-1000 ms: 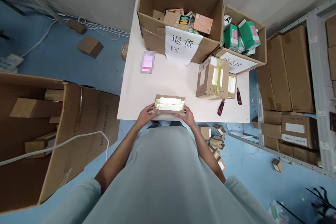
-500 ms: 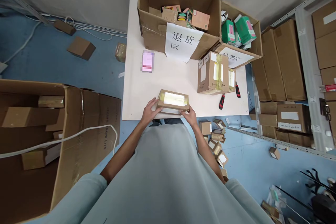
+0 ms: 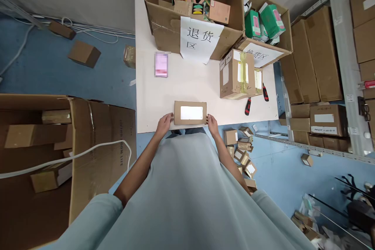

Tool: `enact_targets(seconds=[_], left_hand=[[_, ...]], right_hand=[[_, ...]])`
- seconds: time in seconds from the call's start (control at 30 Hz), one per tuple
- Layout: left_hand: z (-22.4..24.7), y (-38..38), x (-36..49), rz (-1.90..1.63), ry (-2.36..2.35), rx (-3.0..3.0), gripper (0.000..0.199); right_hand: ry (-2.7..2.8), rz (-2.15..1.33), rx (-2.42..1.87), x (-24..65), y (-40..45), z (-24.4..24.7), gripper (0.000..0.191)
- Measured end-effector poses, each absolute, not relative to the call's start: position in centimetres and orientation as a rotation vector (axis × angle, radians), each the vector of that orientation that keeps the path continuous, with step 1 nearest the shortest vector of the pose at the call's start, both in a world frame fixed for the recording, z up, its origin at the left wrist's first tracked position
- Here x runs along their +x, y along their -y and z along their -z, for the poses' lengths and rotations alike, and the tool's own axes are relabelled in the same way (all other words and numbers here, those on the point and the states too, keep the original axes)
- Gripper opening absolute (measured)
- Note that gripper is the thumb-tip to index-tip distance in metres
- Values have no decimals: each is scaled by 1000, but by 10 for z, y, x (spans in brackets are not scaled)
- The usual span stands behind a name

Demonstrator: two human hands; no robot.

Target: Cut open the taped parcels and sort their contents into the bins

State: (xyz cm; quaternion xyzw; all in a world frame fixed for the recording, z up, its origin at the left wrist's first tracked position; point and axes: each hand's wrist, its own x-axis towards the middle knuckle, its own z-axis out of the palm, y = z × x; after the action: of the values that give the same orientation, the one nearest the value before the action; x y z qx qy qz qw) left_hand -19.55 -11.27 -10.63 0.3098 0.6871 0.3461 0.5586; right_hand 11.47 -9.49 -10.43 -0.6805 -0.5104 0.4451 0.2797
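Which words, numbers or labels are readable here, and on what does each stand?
"退货区": paper sheet on the large carton.
"货区", first character unclear: notice on the smaller carton.
"LIVING ROOM LIFE": side of the left carton.
Too small or blurred: handwriting on the taped box, front box label, shelf-box labels.

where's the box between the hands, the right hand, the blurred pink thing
Box between the hands (image 3: 191, 113): head view, white label.
Right hand (image 3: 213, 124): head view, back of hand.
Blurred pink thing (image 3: 161, 64): head view, its middle.
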Motion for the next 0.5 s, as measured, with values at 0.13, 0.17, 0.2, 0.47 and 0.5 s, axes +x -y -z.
enact_targets(seconds=[0.13, 0.17, 0.2, 0.47, 0.5], left_hand=[[110, 132, -195, -784, -1612, 748, 43], [110, 135, -195, -788, -1604, 763, 44], [110, 137, -194, -797, -1594, 779, 47], [82, 106, -193, -1021, -1617, 927, 48], [76, 99, -193, -1049, -1628, 960, 48]], right_hand=[[1311, -1264, -1846, 116, 114, 103, 43], [1311, -1276, -1838, 115, 116, 102, 41], [1313, -1287, -1826, 114, 117, 101, 40], [1332, -1226, -1787, 114, 83, 74, 46], [1346, -1174, -1792, 115, 75, 67, 48]])
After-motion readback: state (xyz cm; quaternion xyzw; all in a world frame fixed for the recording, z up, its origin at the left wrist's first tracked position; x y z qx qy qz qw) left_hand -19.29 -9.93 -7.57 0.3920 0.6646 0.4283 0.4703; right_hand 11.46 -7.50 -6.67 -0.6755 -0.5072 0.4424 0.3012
